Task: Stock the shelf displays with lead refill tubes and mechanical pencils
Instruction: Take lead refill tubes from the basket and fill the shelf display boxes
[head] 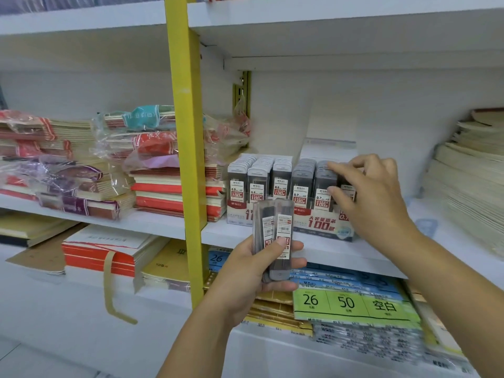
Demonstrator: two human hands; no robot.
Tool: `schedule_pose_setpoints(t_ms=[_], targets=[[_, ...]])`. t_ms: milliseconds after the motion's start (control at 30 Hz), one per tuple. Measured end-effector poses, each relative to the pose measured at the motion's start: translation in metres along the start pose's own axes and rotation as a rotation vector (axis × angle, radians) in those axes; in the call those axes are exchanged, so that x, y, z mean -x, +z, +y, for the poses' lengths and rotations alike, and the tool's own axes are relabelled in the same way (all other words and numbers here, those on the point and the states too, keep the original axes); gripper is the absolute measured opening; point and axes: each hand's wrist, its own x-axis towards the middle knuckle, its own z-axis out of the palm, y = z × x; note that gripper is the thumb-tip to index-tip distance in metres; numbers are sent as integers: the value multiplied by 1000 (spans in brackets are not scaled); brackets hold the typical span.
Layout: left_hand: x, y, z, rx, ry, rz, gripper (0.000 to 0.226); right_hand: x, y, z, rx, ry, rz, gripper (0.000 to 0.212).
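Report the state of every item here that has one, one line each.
Left hand, grips a bundle of lead refill tubes upright, in front of the shelf.
Right hand, pinches a single tube at the rightmost row of the right display box.
Left display box, upright, three rows full.
Notebook packs, plastic-wrapped, stacked flat.

The left hand [251,276] is raised on a bent forearm, its fingers and thumb wrapped round 2 lead refill tubes [283,230]. The right hand [365,197] reaches forward with the arm extended, thumb and forefinger pinching a single tube [348,190].
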Motion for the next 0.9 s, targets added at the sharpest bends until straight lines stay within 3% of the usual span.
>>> schedule_pose_setpoints(t_ms=[100, 233, 333, 500, 600, 700, 800, 900], targets=[[4, 3, 1, -36, -9, -17, 44, 22, -4, -13, -269, -12, 52, 35], [7, 10, -1, -62, -32, -58, 28, 53, -5, -33, -849, 210, -328, 35], [9, 15, -5, -45, -61, -75, 29, 64, -3, -37, -1044, 288, -403, 35], [10, 8, -10, 39, -87, -110, 36, 66, -3, -27, -1056, 431, -268, 26], [9, 3, -9, 56, -36, -10, 39, 68, -4, -22, -1083, 497, -260, 22], [8, 0, -7, 4, 30, 185, 36, 70, -9, -14, -1034, 433, -417, 34], [5, -2, -7, -182, 100, 313, 14, 75, -9, -14, -888, 291, -654, 35], [2, 1, -7, -258, 150, 328, 8, 76, -7, -21, -881, 291, -603, 24]])
